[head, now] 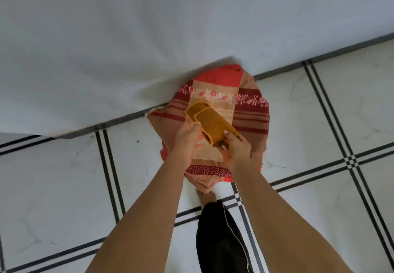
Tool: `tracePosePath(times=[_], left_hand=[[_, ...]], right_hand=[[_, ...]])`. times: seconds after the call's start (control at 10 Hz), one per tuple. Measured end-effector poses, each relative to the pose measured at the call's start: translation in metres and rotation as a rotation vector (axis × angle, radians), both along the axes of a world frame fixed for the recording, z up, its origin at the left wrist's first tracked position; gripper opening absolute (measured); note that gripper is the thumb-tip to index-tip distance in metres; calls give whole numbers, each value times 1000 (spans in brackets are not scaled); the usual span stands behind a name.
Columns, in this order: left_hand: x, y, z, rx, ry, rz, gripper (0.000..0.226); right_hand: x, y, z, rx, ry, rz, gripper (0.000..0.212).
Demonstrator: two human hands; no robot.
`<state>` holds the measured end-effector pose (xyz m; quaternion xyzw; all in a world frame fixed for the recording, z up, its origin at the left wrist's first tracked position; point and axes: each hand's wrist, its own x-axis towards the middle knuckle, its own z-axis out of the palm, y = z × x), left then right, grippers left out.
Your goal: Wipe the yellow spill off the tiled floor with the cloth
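Prep step, wiping not begun, I judge. Nearest, a bare foot (205, 196) on the tiled floor (319, 123). Left hand (187, 139) and right hand (235, 150) each pinch an end of the folded mustard cloth (210, 121), held above a red striped fabric (245, 111) beside a white sheet (128, 38). No yellow spill visible; next move needs finding it, lowering the cloth.

no readable text, no labels, no numbers
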<state>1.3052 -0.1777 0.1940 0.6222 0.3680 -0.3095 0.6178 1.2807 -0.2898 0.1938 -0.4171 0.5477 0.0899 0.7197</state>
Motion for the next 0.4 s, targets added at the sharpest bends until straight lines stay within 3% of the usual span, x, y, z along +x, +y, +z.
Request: tracePosePath(times=[0.1,0.2,0.3,0.4], left_hand=[[-18,-8,-42,-18,105,13,11],[-37,-7,-47,-56,151,97,9],[-53,4,-22,-51,155,118,18],[-77,25,31,-22,74,157,15]], right_hand=[[-16,-9,-47,-50,130,3,9],[-35,-17,-62,-91,159,88,5],[-53,-18,-42,-165,149,233,19],[-74,-2,7,-144,78,375,14]])
